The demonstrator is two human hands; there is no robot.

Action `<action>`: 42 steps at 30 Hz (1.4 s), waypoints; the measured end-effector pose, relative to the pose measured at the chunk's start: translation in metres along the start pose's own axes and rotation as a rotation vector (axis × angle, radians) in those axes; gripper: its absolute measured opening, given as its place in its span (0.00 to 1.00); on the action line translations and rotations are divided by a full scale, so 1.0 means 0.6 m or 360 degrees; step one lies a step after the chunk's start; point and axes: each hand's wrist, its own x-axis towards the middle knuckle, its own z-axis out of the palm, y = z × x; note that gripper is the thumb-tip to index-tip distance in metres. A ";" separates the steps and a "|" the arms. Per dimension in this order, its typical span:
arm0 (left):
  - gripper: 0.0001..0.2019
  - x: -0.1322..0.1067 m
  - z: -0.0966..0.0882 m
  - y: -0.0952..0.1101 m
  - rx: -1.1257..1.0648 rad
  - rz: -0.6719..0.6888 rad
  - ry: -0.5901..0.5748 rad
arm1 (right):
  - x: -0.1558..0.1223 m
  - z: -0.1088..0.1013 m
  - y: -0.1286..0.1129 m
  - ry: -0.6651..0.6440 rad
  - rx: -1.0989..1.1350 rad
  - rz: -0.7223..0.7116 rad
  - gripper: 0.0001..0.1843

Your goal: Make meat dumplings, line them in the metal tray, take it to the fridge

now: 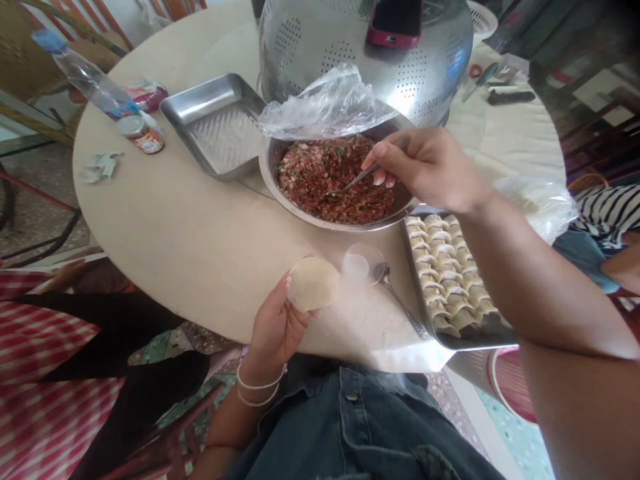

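Note:
My left hand (274, 328) holds a round dumpling wrapper (313, 284) on its fingertips, just over the near edge of the round table (190, 227). My right hand (425, 167) pinches the handle of a metal spoon (353, 182) whose tip rests in the minced meat filling (330, 177). The filling sits in a steel bowl (273, 157) partly covered by a crumpled plastic bag (327, 103). To the right, a steel tray (417, 293) holds several rows of folded dumplings (447, 267).
An empty steel tray (217, 123) lies at the back left, an upturned colander (320, 40) with a red phone (395, 23) on it behind the bowl. A small glass dish (363, 262), a second spoon (400, 303), a water bottle (85, 77) and a jar (143, 133) stand about. A person's leg in black (100, 360) is at left.

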 end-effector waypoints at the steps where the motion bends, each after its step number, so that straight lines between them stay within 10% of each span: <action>1: 0.18 0.000 0.000 -0.001 -0.0001 0.0006 -0.0013 | -0.003 0.000 -0.001 -0.0015 0.0039 -0.0012 0.21; 8: 0.19 -0.001 -0.001 -0.004 0.0052 0.0033 -0.0045 | -0.009 0.001 -0.012 -0.0047 0.0331 0.0063 0.19; 23: 0.17 -0.007 0.024 0.001 0.0037 0.0157 -0.0138 | -0.025 -0.020 0.035 0.0599 0.0757 0.0130 0.11; 35: 0.19 -0.009 0.070 0.016 -0.0093 0.0008 -0.0320 | -0.160 0.028 -0.013 0.0505 0.0919 0.0199 0.12; 38: 0.20 -0.013 0.068 0.016 -0.0127 -0.0060 -0.0382 | -0.212 0.039 0.000 0.0626 0.0628 -0.0052 0.11; 42: 0.21 -0.017 0.066 0.014 -0.0159 -0.0113 -0.0443 | -0.261 0.027 0.012 0.0326 0.0003 -0.0928 0.21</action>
